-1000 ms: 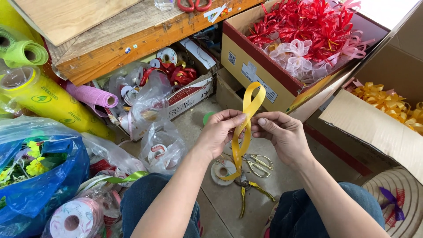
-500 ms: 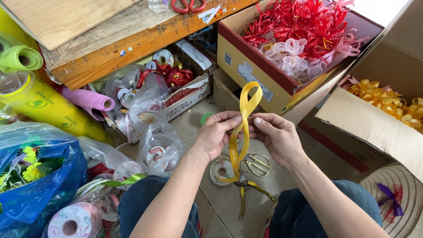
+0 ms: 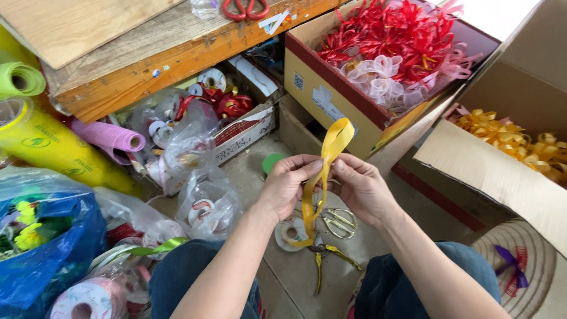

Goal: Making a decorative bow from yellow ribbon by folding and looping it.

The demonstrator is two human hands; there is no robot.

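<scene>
A yellow ribbon (image 3: 334,139) is pinched between my left hand (image 3: 286,184) and my right hand (image 3: 358,185) in the middle of the view. Its upper part forms a loop above my fingers. Its tail hangs down to a ribbon spool (image 3: 287,231) on the floor. Gold scissors (image 3: 335,221) and yellow-handled pliers (image 3: 324,259) lie on the floor just under my hands, between my knees.
A box of red and pale bows (image 3: 331,88) stands behind, a box of yellow bows (image 3: 472,156) at right. Bags of ribbon spools (image 3: 207,204), yellow, green and purple wrap rolls (image 3: 44,145), a blue bag (image 3: 53,248) at left. A wooden table (image 3: 147,47) carries red scissors (image 3: 245,8).
The loop of yellow ribbon has narrowed and twisted edge-on as my hands closed together on it. The view has shifted slightly.
</scene>
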